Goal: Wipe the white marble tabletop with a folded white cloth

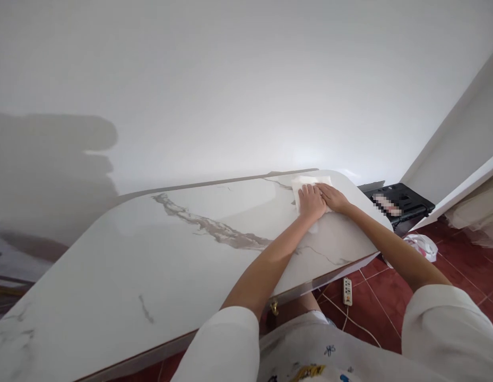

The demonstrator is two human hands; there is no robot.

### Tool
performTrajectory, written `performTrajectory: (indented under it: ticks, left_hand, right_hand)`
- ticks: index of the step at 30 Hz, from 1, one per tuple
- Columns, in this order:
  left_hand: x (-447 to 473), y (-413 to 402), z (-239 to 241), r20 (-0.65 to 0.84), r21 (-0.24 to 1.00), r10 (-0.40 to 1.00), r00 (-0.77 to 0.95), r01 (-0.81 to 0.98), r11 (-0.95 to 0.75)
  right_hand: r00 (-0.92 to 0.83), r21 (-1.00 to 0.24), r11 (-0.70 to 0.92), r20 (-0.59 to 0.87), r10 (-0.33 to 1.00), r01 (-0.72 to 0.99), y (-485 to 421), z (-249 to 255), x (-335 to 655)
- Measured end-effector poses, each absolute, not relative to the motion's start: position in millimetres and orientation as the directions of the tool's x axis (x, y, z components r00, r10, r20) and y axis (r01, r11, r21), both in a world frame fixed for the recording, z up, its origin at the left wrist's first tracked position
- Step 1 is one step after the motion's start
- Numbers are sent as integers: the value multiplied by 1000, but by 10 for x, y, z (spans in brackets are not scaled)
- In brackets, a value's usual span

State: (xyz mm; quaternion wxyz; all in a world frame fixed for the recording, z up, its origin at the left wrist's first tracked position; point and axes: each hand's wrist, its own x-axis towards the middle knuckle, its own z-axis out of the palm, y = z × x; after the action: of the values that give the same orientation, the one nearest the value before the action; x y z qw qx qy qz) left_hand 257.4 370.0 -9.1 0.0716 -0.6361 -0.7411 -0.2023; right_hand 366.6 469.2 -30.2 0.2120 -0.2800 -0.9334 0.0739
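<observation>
Both my hands are together at the far right end of a white marble-patterned tabletop (182, 270). Beneath them lies a white wipe (325, 181), cloth or paper, spread on the surface. My left hand (311, 202) presses down on the wipe with its fingers bent over it. Right beside it, my right hand (333, 198) bears on the same wipe, its fingertips touching the left hand. The wipe's middle is hidden under my fingers; its edges show behind and beside them.
A white wall (246, 95) runs along the table's back edge. A black case (415, 204) stands past the right end. On the red tiled floor (379, 297) are a power strip (347, 292) with its cord and a white plastic bag (423, 246).
</observation>
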Motion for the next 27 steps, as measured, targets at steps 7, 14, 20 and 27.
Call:
performTrajectory:
  ticks: [7,14,20,27]
  left_hand:
    - [2795,3258,-68,351,206,918,-186,971,118]
    - [2995,2803,-35,320,173,933,-166,978,115]
    - [3178,2458,-21,299,153,941,-158,981,117]
    - [3430,2254,11,295,127,950,-98,990,63]
  right_hand:
    - [-782,-242,869,381,494,431,4322,-323,3893]
    - [-794,-203,889,399,458,411,3876,-329,4112]
    - [-798,-197,893,401,450,404,3519,-326,4296]
    - [-790,-210,889,408,458,407,3301,-326,4611]
